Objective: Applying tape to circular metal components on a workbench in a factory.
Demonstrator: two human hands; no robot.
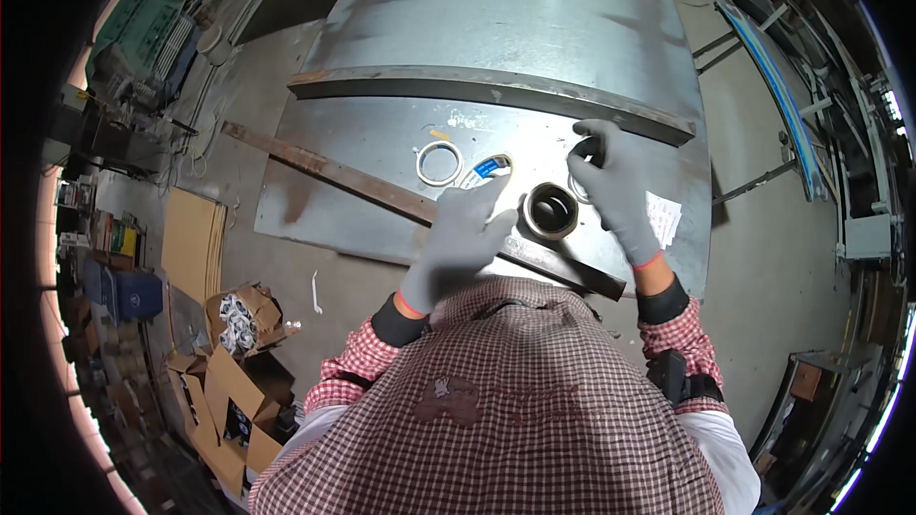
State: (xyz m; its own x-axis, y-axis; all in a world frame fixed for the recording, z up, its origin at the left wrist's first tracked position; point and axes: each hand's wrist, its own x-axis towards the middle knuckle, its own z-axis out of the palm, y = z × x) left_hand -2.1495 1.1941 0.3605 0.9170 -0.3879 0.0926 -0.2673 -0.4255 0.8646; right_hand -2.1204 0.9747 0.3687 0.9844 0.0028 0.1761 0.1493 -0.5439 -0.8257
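Note:
My left hand, in a grey glove, is beside a tape roll with a blue label. Its thumb and forefinger are apart, and the fingers overlap the roll's near edge; whether they touch it I cannot tell. A pale roll of tape lies flat just left of that. My right hand, gloved alike, has its fingers curved round another roll of tape, partly hidden by the hand. Between both hands is a wide dark-cored roll, with its open end upward.
A metal bar crosses the steel table beyond my hands. A rusty flat bar runs diagonally under my left hand. Written paper lies at right. Cardboard boxes and a paper bag stand on the floor, left.

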